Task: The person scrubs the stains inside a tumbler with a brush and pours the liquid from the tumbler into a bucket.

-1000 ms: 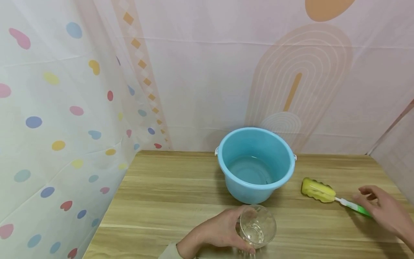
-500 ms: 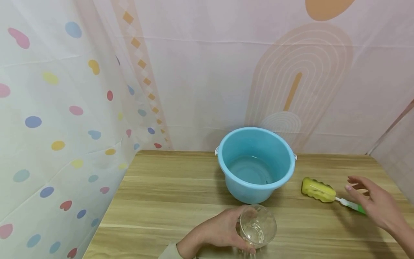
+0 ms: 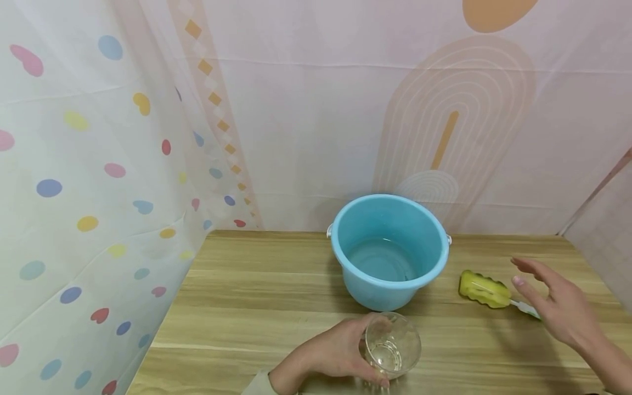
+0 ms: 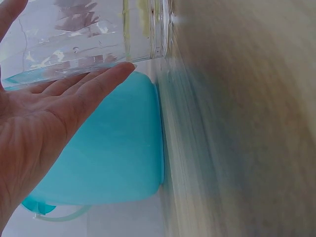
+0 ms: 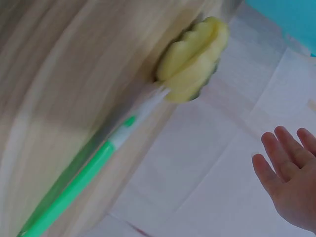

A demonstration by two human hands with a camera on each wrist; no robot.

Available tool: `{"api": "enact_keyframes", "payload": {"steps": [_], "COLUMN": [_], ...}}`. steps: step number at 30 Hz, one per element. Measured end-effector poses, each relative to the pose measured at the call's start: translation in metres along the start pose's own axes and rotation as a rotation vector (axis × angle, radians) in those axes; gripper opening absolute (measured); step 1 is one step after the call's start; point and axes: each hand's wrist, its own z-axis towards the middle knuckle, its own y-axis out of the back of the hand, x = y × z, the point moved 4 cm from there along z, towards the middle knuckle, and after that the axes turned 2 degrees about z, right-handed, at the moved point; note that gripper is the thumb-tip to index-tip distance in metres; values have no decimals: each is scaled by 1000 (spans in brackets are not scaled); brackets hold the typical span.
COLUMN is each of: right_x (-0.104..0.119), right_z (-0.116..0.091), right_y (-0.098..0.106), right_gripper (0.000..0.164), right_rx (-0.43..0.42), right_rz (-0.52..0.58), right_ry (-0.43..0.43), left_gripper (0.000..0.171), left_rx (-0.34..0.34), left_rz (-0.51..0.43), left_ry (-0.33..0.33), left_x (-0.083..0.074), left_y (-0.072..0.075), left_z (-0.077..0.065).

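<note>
A clear drinking glass (image 3: 399, 343) stands upright on the wooden table in front of the bucket. My left hand (image 3: 338, 346) holds it from the left side, thumb in front and fingers behind; in the left wrist view the fingers (image 4: 94, 91) lie along the glass wall. To the right lies a sponge bottle brush (image 3: 486, 289) with a yellow head and a white and green handle. Above the handle, apart from it, my right hand (image 3: 563, 310) hovers with fingers spread and nothing in them; the handle's green end is behind this hand in the head view.
A light blue bucket (image 3: 390, 284) with some clear water in it stands just behind the glass. Patterned curtains (image 3: 306, 137) hang along the back and left. The wooden table (image 3: 257, 285) ends at the back against the cloth.
My right hand has moved left and up, away from the brush handle, its fingers opening out. The left hand and the glass have stayed in place.
</note>
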Motion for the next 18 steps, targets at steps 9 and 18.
{"api": "enact_keyframes", "payload": {"steps": [9,18], "right_x": [30,63], "right_z": [4,10], "right_y": [-4,-13], "right_gripper": [51,49], "right_rx": [58,53], "right_rz": [57,130], "right_ry": [89,138], "left_gripper": [81,80], "left_rx": [-2,3], "left_rz": [-8,-14], "left_ry": [-5,-8], "left_x": [1,2], "left_y": [-1,0], "left_z": [0,0]}}
